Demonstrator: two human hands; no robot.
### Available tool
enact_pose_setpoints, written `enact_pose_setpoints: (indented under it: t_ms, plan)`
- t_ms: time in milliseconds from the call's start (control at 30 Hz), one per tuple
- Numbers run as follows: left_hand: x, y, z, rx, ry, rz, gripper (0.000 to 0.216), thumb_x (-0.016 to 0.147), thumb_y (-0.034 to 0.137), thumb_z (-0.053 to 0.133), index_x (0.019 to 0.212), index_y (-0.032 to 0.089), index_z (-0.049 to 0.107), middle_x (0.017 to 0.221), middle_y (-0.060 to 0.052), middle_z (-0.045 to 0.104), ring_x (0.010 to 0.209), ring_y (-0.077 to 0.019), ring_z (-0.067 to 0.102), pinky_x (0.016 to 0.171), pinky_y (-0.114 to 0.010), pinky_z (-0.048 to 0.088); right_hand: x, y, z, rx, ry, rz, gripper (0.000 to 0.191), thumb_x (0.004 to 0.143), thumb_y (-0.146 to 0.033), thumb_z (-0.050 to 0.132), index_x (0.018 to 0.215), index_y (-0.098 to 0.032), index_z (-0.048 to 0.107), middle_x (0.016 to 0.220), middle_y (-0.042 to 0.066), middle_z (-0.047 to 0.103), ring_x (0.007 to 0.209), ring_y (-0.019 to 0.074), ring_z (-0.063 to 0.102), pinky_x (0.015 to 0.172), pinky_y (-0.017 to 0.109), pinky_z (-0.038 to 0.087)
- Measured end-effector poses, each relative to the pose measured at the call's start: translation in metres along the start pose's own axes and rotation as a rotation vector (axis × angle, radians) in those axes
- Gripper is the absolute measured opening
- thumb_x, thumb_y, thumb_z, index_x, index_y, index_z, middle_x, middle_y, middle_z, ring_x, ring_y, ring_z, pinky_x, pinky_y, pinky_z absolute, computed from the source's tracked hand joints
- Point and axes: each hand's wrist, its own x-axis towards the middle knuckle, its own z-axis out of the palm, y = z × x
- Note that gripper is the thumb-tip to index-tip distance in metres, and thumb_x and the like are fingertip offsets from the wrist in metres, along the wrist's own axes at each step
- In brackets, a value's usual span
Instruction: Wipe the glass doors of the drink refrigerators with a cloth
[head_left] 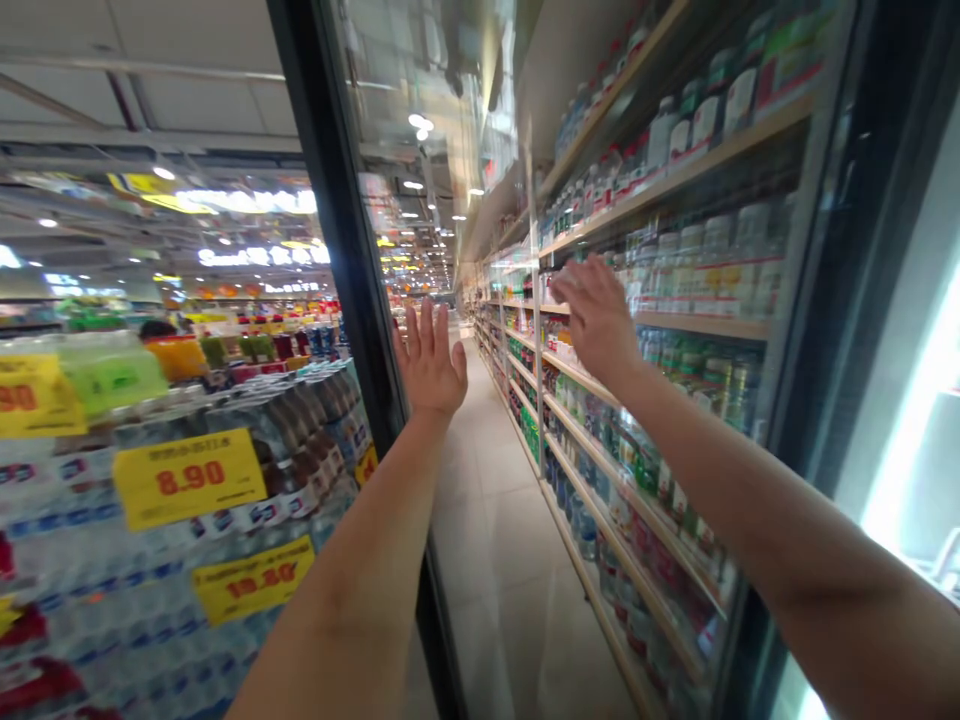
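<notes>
stretched both bare forearms [360,560] up from the lower part of the frame. raised the left hand [432,372] just left of centre, palm turned away, with fingers spread wide and thumb out to the right, close beside the dark frame of a glass door [321,160]; could not tell whether touching the glass or just short of it. lifted the right hand [601,322] slightly higher, right of centre, with the fingertips toward the left, in front of bottles [705,120] visible in the glass. caught the right fingers only as a blur; could not tell how wide or narrow, nor whether holding or touching anything.

found the door across the middle of the frame, with the dark frame slanting from top left of centre down to the bottom. saw in the glass a pale tiled floor [487,530] running back at centre and long wood-edged shelves [739,142] on the right; could not tell how much was mirrored. saw stacked drink packs [112,590] at lower left, under yellow price tags [190,478], with 8.90 readable on one. noted lit signs [262,255] at upper left, and a bright light strip [907,440] at the right edge.
</notes>
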Motion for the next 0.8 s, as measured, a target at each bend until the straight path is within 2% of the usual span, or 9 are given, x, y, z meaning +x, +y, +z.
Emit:
enact_pose_setpoints:
  t_ms: [100,233,300,367,500,567,700,733,800]
  plan:
    - [0.0,0.0,0.0,-0.013,-0.015,-0.007,0.061,0.101,0.041,0.032,0.158,0.019,0.027,0.166,-0.006,0.017,0.155,-0.0239,0.002,0.127,-0.049,-0.002,-0.015,-0.001,-0.001,-0.033,0.104,0.076,0.046,0.098,-0.014,0.037,0.137,-0.028,0.058,0.151,0.005,0.05,0.152,0.0262,0.024,0.123,0.062,0.025]
    - [0.001,0.001,0.001,0.016,-0.013,0.007,0.06,0.102,0.039,0.031,0.158,0.017,0.026,0.166,-0.007,0.016,0.155,-0.024,0.003,0.127,-0.049,-0.002,-0.056,-0.035,0.016,0.066,-0.274,-0.227,0.044,0.096,-0.008,0.042,0.131,-0.025,0.061,0.144,0.005,0.057,0.148,0.0222,0.034,0.122,0.052,0.033]
    - [0.001,0.0,0.002,0.021,-0.003,0.015,0.06,0.102,0.039,0.032,0.158,0.018,0.026,0.166,-0.008,0.017,0.155,-0.0239,0.003,0.127,-0.049,-0.002,-0.057,-0.036,0.013,0.072,-0.396,-0.323,0.044,0.094,-0.006,0.044,0.131,-0.023,0.061,0.145,0.005,0.057,0.148,0.0224,0.035,0.122,0.051,0.033]
    - [0.0,-0.001,0.003,0.028,0.005,0.022,0.06,0.102,0.039,0.032,0.158,0.019,0.026,0.166,-0.008,0.017,0.155,-0.0239,0.003,0.126,-0.048,-0.002,-0.044,-0.021,0.001,0.012,-0.304,-0.234,0.046,0.094,-0.006,0.043,0.133,-0.022,0.061,0.148,0.006,0.054,0.149,0.0241,0.031,0.123,0.053,0.03]
    - [0.0,-0.002,0.003,0.039,0.006,0.037,0.06,0.103,0.038,0.033,0.158,0.018,0.025,0.166,-0.008,0.017,0.155,-0.0247,0.003,0.126,-0.049,-0.001,-0.031,0.005,-0.02,-0.113,0.081,0.067,0.047,0.096,-0.009,0.04,0.137,-0.023,0.058,0.151,0.007,0.048,0.151,0.0269,0.025,0.123,0.058,0.027]
    - [0.0,-0.002,0.003,0.031,0.007,0.031,0.06,0.102,0.039,0.033,0.158,0.018,0.025,0.166,-0.008,0.016,0.155,-0.0243,0.003,0.126,-0.048,-0.002,-0.045,-0.001,-0.018,-0.104,0.057,0.01,0.046,0.097,-0.01,0.041,0.137,-0.024,0.058,0.149,0.007,0.051,0.151,0.0264,0.027,0.122,0.057,0.03]
    - [0.001,-0.001,0.001,-0.027,0.001,0.009,0.061,0.101,0.04,0.034,0.158,0.019,0.027,0.166,-0.007,0.017,0.155,-0.0246,0.003,0.126,-0.048,-0.003,-0.072,-0.016,-0.011,0.012,-0.312,-0.322,0.044,0.096,-0.009,0.045,0.135,-0.023,0.06,0.143,0.006,0.058,0.149,0.0236,0.033,0.121,0.051,0.035]
    - [0.001,-0.001,0.0,-0.032,0.0,0.008,0.061,0.101,0.04,0.034,0.158,0.019,0.027,0.166,-0.008,0.017,0.155,-0.0251,0.003,0.126,-0.049,-0.003,-0.069,-0.012,-0.014,0.011,-0.328,-0.325,0.045,0.096,-0.009,0.045,0.136,-0.023,0.059,0.145,0.006,0.057,0.149,0.0236,0.033,0.121,0.051,0.035]
    - [0.0,-0.002,0.0,-0.022,0.0,0.009,0.061,0.101,0.039,0.034,0.158,0.018,0.027,0.166,-0.009,0.017,0.155,-0.0257,0.004,0.126,-0.05,-0.002,-0.055,0.003,-0.026,-0.048,-0.191,-0.189,0.047,0.096,-0.009,0.044,0.138,-0.024,0.058,0.148,0.006,0.053,0.149,0.0247,0.031,0.122,0.054,0.032]
